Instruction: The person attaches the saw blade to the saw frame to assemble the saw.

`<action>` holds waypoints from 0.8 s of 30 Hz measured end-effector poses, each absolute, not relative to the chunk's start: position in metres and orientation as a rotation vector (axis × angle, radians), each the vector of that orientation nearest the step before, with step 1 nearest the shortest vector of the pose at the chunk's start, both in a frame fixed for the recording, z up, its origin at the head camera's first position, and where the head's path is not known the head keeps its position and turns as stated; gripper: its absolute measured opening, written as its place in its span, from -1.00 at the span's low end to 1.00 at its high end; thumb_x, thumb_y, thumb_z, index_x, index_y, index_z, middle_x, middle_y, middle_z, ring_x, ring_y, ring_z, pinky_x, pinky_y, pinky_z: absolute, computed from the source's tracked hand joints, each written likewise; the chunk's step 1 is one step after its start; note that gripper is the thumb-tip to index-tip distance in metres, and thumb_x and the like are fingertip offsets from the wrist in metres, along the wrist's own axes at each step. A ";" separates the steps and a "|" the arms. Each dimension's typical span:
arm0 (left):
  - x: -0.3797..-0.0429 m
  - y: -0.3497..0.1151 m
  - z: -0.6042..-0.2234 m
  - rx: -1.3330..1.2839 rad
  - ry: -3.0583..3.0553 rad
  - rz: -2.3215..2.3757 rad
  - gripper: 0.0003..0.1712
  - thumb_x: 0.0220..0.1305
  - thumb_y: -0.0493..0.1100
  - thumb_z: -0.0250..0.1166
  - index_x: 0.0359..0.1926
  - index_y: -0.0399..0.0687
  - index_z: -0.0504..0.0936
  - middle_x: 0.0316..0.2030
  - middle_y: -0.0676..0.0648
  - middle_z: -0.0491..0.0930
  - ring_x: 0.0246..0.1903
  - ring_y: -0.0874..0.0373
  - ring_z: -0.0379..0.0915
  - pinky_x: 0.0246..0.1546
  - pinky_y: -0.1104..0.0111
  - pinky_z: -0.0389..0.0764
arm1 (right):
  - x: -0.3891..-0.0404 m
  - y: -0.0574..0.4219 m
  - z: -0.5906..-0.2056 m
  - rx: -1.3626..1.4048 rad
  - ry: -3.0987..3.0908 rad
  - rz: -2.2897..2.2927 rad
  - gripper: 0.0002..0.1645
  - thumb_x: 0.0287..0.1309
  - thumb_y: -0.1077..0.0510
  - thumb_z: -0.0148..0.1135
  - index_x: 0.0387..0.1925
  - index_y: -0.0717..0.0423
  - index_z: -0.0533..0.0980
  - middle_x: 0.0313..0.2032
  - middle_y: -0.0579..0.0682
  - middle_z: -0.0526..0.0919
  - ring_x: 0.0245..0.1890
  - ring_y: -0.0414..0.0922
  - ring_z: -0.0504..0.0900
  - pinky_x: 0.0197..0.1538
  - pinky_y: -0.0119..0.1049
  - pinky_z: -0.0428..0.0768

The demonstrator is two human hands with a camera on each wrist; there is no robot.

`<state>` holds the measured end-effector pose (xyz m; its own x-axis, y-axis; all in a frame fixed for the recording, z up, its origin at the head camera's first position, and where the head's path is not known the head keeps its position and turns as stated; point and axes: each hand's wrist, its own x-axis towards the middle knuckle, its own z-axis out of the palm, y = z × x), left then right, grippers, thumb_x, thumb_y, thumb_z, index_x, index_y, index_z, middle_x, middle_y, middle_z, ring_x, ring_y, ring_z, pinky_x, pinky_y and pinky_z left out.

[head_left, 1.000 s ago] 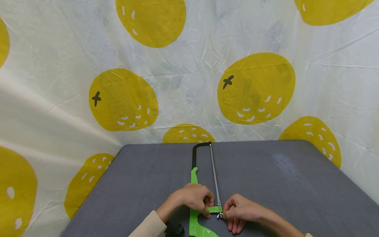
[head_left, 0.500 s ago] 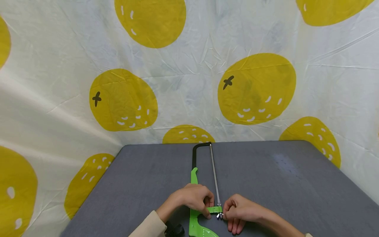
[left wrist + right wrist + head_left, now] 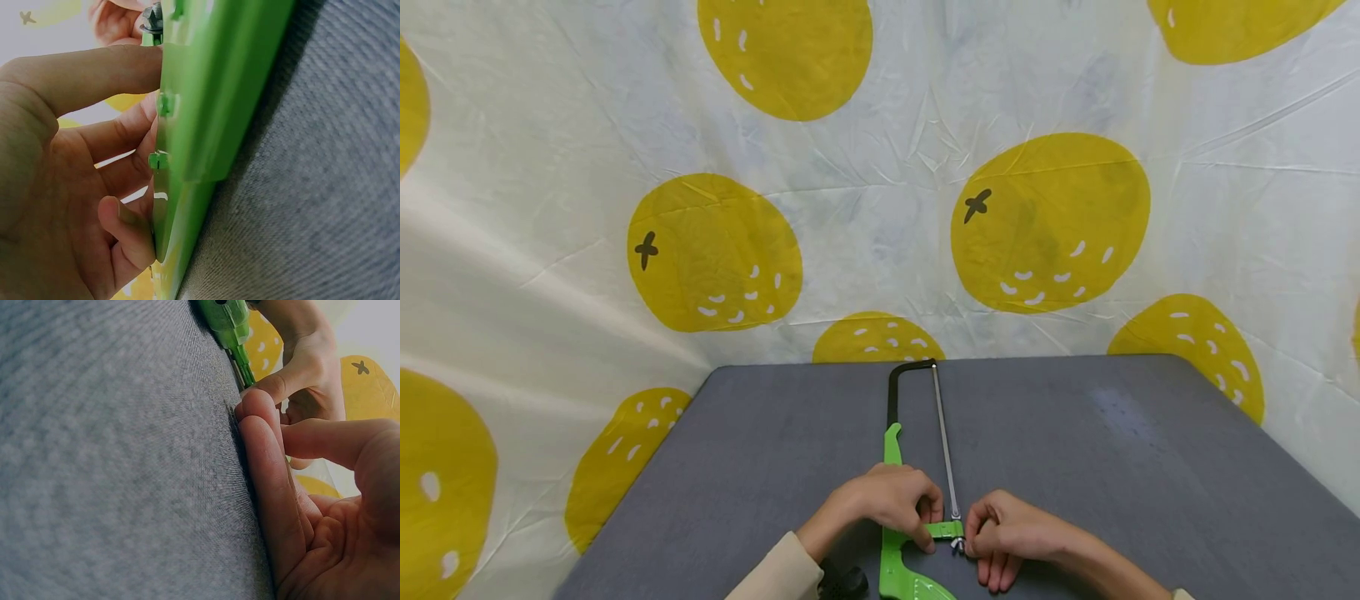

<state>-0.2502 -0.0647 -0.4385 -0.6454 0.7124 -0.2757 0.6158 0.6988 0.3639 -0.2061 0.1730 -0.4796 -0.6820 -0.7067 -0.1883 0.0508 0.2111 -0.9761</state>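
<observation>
A hacksaw [image 3: 891, 571] with a green handle and a black front bow lies flat on the table, its thin blade [image 3: 944, 442] pointing away from me. My left hand [image 3: 898, 496] reaches over the green frame and holds it near the short crosspiece; in the left wrist view the thumb and fingers meet the frame's edge [image 3: 212, 94]. A small metal wing nut [image 3: 957, 546] sits at the blade's near end. My right hand [image 3: 1011, 533] pinches at it with thumb and curled index finger. In the right wrist view those fingers [image 3: 269, 469] hide the nut.
The grey cloth-covered table [image 3: 1075, 433] reaches back to a hanging white sheet [image 3: 880, 225] printed with yellow fruit. Beside my left wrist is a black rounded object [image 3: 844, 583], partly cut off by the frame's bottom edge.
The wing nut has turned slightly at my right fingertips. Both hands and the hacksaw stay in nearly the same place.
</observation>
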 end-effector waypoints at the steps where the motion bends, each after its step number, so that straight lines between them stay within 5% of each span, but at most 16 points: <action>1: -0.250 -0.065 -0.439 1.030 2.509 0.333 -0.79 0.12 0.07 0.57 -0.35 0.36 0.65 -0.52 0.33 0.53 -0.55 0.40 0.44 -0.49 0.45 0.47 | -0.206 0.173 -0.480 -0.609 1.850 -1.531 -0.86 0.17 0.28 0.18 -0.29 0.29 0.59 -0.63 -0.05 0.69 -0.69 -0.32 0.66 -0.59 -0.41 0.63; 24: -0.248 -0.065 -0.439 1.033 2.517 0.319 -0.78 0.10 0.08 0.57 -0.36 0.37 0.64 -0.51 0.33 0.53 -0.55 0.41 0.44 -0.49 0.46 0.46 | -0.207 0.174 -0.479 -0.591 1.789 -1.541 -0.85 0.27 0.24 0.23 -0.22 0.29 0.58 -0.61 -0.08 0.71 -0.68 -0.35 0.67 -0.58 -0.43 0.63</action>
<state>-0.2485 -0.0649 -0.4386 -0.6472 0.7109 -0.2752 0.6197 0.7009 0.3533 -0.2066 0.1742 -0.4792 -0.6562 -0.7256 -0.2071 0.0973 0.1908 -0.9768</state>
